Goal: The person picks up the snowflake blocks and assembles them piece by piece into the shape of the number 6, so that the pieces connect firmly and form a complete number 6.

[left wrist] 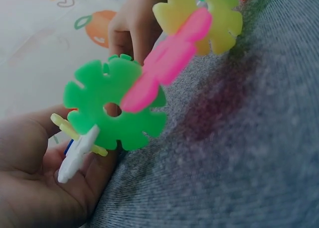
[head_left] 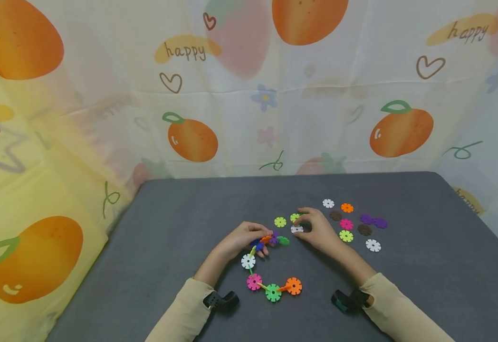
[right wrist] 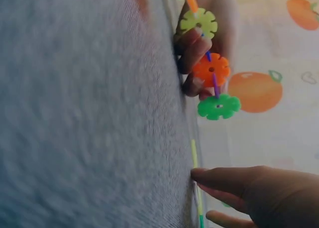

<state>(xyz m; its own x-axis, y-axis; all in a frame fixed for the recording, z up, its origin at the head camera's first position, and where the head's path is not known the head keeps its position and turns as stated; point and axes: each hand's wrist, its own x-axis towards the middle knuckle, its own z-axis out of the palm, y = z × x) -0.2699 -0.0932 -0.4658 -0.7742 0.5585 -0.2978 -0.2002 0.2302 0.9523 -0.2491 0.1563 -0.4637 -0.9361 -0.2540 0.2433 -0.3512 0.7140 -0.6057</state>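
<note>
In the head view my left hand (head_left: 249,236) pinches the upper end of a curved chain of slotted flower-shaped discs, near an orange disc (head_left: 266,240) and a purple disc (head_left: 274,237). A green disc (head_left: 283,241) forms that end. From the hand, the chain bends down through a white disc (head_left: 248,261), a pink disc (head_left: 254,282) and a green one to an orange disc (head_left: 294,286). My right hand (head_left: 319,229) has thumb and forefinger at opposite edges of a loose white disc (head_left: 297,229) on the table. Its other fingers are partly hidden.
Two loose yellow-green discs, one on the left (head_left: 280,222) and one by the right fingers (head_left: 294,217), lie beyond the hands. Several more, including a brown disc (head_left: 364,230) and joined purple discs (head_left: 373,221), are scattered right on the grey table (head_left: 163,218). A printed cloth (head_left: 236,128) hangs behind.
</note>
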